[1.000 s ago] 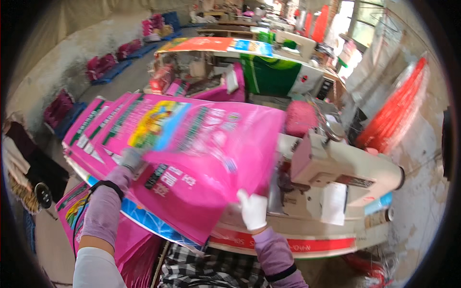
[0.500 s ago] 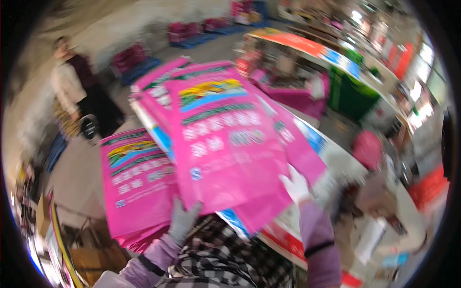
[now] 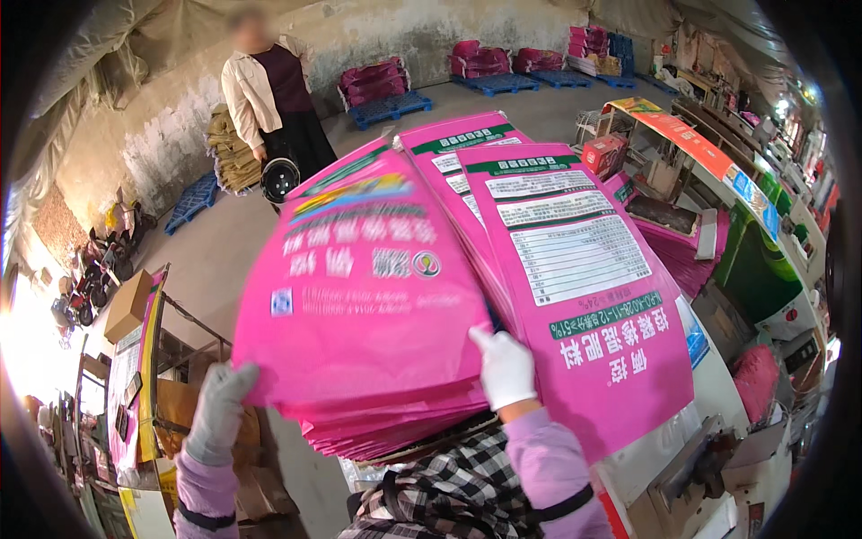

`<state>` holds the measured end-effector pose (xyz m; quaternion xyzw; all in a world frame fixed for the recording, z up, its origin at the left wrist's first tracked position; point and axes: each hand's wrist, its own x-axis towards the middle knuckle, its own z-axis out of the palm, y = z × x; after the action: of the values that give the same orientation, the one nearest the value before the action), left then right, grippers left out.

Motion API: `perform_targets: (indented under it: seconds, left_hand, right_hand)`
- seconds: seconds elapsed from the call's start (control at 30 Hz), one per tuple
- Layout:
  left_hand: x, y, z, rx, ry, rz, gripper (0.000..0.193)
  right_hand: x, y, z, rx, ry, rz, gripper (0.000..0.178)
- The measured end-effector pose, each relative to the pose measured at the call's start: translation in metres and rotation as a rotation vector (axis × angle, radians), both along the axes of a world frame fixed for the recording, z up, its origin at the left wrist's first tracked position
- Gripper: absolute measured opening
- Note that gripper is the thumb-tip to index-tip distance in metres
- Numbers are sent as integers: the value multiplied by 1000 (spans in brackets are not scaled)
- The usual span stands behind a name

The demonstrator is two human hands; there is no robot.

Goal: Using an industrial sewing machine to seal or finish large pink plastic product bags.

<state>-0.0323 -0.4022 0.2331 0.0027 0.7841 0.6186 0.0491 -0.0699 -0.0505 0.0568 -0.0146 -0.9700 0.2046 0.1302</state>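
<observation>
A flat pink printed bag (image 3: 368, 314), with a colourful picture band near its far end, spreads slightly bowed over a pile of matching pink bags (image 3: 386, 436). My left hand (image 3: 224, 395), in a grey glove, pinches its near left corner. At the near right edge of the same bag, my right hand (image 3: 505, 364), in a white glove, grips with thumb and fingers. Just right of that hand lies another stack of pink bags (image 3: 597, 337), its top bag showing a white printed table. The tips of my right fingers are partly hard to make out.
A person (image 3: 278, 99) stands at the far left holding a round black object (image 3: 280, 178). Pink bag piles (image 3: 373, 83) sit on blue pallets (image 3: 391, 110) along the back wall. A green machine (image 3: 754, 260) and worktable (image 3: 718, 359) stand right; a cardboard box (image 3: 128, 305) is left.
Both hands have moved left, and a bag is now stretched over the left pile. The right stack's top now shows a white table instead of the picture side. My view has shifted.
</observation>
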Motion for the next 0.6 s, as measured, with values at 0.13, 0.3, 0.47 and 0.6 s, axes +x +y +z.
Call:
perform_targets:
  seconds: [0.13, 0.3, 0.47, 0.6]
  left_hand:
    - [15, -11, -82, 130, -104, 120, 24]
    - [20, -15, -204, 74, -179, 200, 70]
    - [12, 8, -253, 78, -411, 206, 97]
    - [-10, 72, -177, -1368, 753, 12, 84]
  right_hand:
    - [8, -47, -86, 298, -176, -59, 27]
    - [41, -58, -111, 510, -293, -11, 30]
    - [79, -36, -149, -322, -335, -245, 45]
    - [155, -38, -77, 1, 256, 59, 36]
